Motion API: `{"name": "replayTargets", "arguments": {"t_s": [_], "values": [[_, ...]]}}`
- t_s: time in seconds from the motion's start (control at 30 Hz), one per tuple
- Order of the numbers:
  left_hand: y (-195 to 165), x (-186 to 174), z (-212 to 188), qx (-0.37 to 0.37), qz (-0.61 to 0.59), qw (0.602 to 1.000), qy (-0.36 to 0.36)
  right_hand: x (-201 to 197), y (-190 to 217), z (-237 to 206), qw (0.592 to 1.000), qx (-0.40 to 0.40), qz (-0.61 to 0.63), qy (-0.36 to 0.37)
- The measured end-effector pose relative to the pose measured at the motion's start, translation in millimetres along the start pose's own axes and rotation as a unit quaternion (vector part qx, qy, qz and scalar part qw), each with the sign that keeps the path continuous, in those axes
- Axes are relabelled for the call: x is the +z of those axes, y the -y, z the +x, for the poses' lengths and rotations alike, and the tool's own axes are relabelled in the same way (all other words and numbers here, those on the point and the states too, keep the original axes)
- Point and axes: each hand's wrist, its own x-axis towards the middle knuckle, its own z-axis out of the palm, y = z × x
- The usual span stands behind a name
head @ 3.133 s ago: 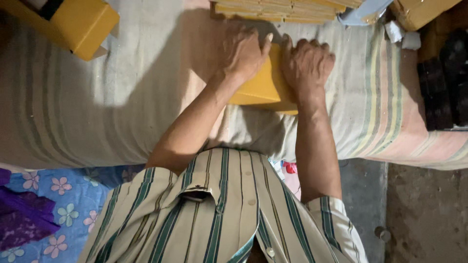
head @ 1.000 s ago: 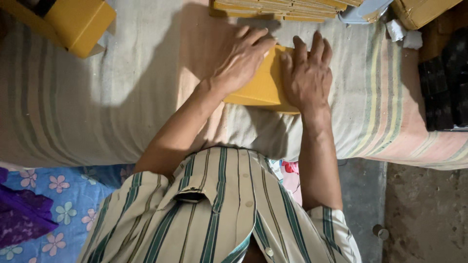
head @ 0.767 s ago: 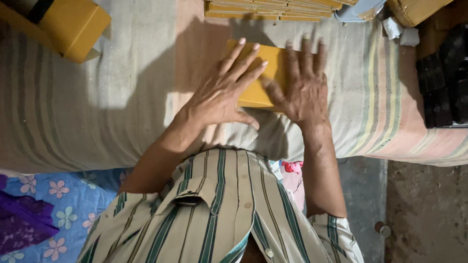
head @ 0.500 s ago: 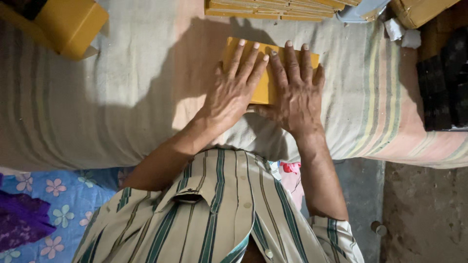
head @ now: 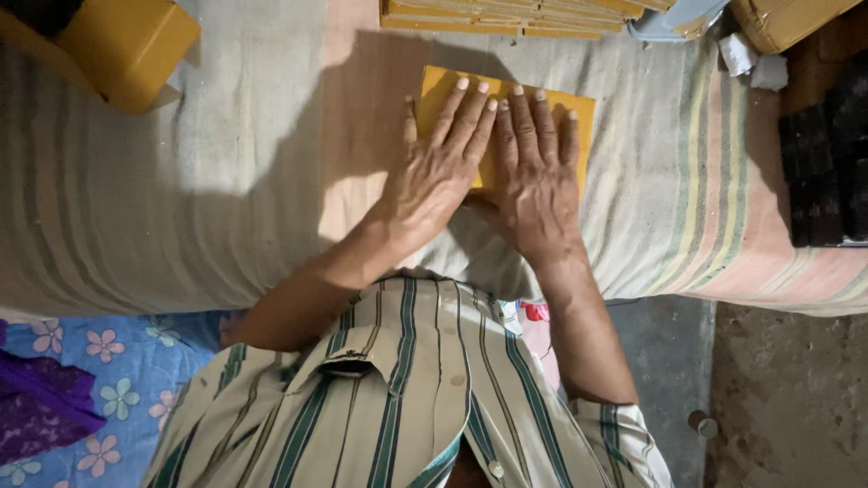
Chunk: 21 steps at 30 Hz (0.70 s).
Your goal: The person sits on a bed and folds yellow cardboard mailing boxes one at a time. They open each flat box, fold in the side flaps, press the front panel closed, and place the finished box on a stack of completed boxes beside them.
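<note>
A flat yellow cardboard piece (head: pixel 576 118) lies on a striped cloth-covered surface (head: pixel 226 199). My left hand (head: pixel 438 167) and my right hand (head: pixel 533 172) both rest flat on top of it, side by side, fingers stretched out and pointing away from me. The hands cover most of the cardboard; only its far edge and right side show. Neither hand grips anything.
A stack of flat yellow cardboard sheets (head: pixel 506 14) sits just beyond the hands. A yellow box (head: pixel 122 50) stands at the far left, another box (head: pixel 787 18) at the far right. Dark blocks (head: pixel 827 163) lie at the right edge. Floral fabric (head: pixel 90 380) covers the floor at left.
Both hands slid forward over the yellow cardboard and flattened out, fingers now spread straight on top of it; the cardboard shifted slightly away from me.
</note>
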Motion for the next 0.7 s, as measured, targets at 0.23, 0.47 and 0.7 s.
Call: {"name": "replayTargets", "arguments": {"t_s": [0.23,0.47,0.7], "values": [[20,-6,-11,-0.007,-0.182,0.982,0.056,-11,-20,-19,0.999,0.005,0.031,-0.014],[27,-17,-11,-0.01,-0.141,0.989,0.037,-15,-29,-29,0.994,0.053,0.097,-0.016],[13,-18,-7,-0.003,-0.186,0.981,0.048,-10,-23,-27,0.974,0.162,0.158,0.03]]}}
